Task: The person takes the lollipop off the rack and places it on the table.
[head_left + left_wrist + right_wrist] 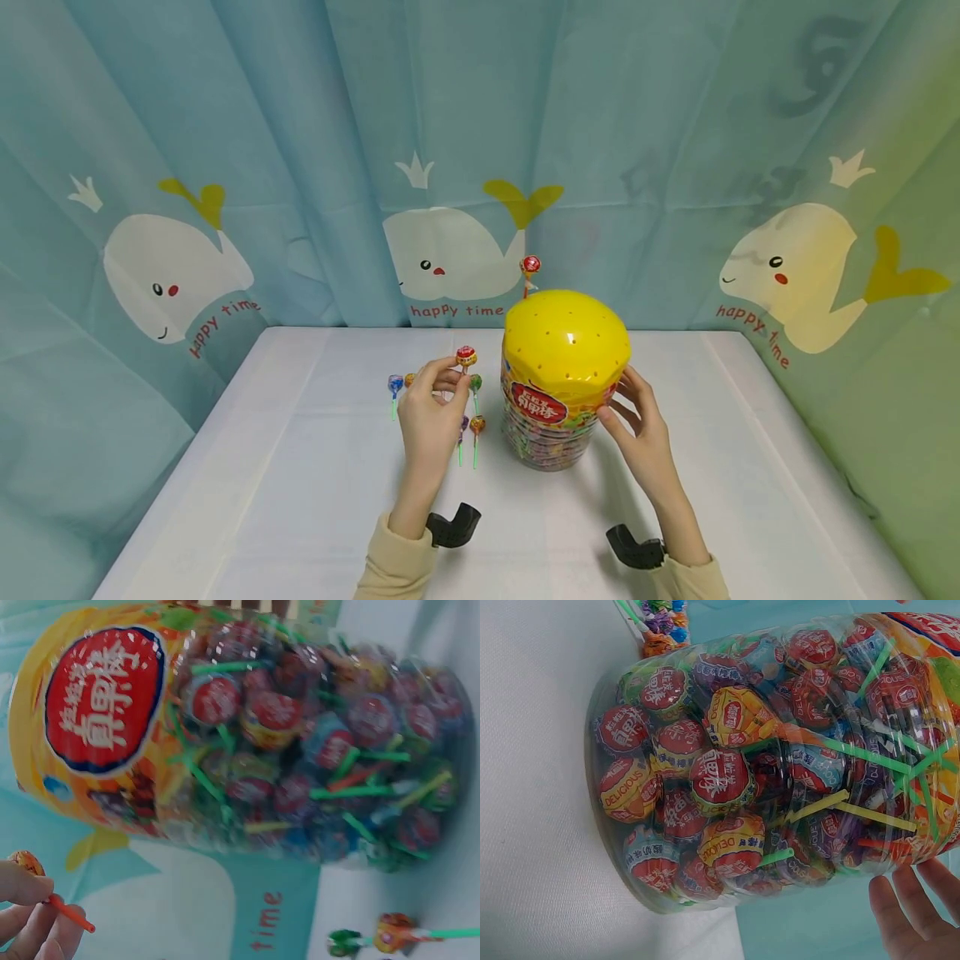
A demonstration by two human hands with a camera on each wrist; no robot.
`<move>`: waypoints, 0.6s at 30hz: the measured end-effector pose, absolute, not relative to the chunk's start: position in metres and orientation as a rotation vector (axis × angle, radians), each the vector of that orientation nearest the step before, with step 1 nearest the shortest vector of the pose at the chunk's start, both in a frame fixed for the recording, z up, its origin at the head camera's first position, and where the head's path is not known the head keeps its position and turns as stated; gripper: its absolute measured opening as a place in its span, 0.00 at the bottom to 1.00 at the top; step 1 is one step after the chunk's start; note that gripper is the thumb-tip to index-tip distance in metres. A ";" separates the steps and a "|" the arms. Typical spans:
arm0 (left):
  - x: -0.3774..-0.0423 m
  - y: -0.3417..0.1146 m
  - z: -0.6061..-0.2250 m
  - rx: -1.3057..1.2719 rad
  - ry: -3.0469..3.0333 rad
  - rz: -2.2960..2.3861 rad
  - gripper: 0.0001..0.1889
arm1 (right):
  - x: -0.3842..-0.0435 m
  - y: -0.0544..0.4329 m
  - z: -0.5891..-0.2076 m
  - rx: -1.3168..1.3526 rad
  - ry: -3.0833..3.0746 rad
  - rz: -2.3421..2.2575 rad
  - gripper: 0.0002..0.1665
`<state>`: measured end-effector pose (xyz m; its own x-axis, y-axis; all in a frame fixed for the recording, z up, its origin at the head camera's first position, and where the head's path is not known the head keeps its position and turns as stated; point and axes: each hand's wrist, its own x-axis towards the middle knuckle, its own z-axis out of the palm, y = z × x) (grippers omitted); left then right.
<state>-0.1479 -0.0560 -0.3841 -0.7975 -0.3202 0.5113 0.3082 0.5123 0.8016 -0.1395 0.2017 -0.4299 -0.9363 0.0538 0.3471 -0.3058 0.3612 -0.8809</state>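
A large clear jar (551, 442) full of wrapped lollipops stands on the table, topped by a domed yellow lid (566, 333) dotted with small holes. My left hand (431, 417) pinches a red-and-yellow wrapped lollipop (466, 357) just left of the jar; its orange stick (71, 913) shows below the fingers. At the jar's right side, my right hand (641, 429) rests its fingertips against the wall under the lid, thumb toward the front. Another lollipop (531, 264) sticks up behind the lid's far edge.
Several lollipops lie around and behind the left hand, among them a blue one (395, 383), a green one (476, 382) and an orange one (477, 425). The white table (300, 467) ends at a blue curtain (300, 250) printed with whales.
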 end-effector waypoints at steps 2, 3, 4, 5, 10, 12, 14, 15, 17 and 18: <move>-0.148 -0.060 -0.389 0.046 -2.138 -1.301 0.11 | -0.139 0.201 -0.429 0.223 -2.312 1.599 0.40; -0.148 -0.061 -0.391 0.065 -2.142 -1.305 0.11 | -0.139 0.201 -0.429 0.223 -2.312 1.600 0.40; -0.148 -0.063 -0.393 0.085 -2.146 -1.312 0.11 | -0.139 0.201 -0.429 0.222 -2.312 1.602 0.40; -0.148 -0.065 -0.396 0.106 -2.149 -1.317 0.12 | -0.139 0.201 -0.429 0.222 -2.312 1.604 0.40; -0.148 -0.074 -0.407 0.218 -2.158 -1.331 0.12 | -0.140 0.201 -0.429 0.217 -2.314 1.608 0.40; -0.148 -0.077 -0.412 0.262 -2.168 -1.326 0.11 | -0.140 0.201 -0.429 0.218 -2.313 1.607 0.40; -0.149 -0.080 -0.416 0.298 -2.181 -1.321 0.11 | -0.140 0.202 -0.429 0.221 -2.310 1.610 0.40; -0.149 -0.082 -0.418 0.316 -2.191 -1.323 0.11 | -0.140 0.202 -0.430 0.223 -2.308 1.611 0.40; -0.150 -0.086 -0.423 0.344 -2.212 -1.328 0.11 | -0.140 0.202 -0.430 0.228 -2.305 1.609 0.40; -0.150 -0.088 -0.425 0.351 -2.218 -1.331 0.11 | -0.140 0.202 -0.430 0.230 -2.304 1.608 0.40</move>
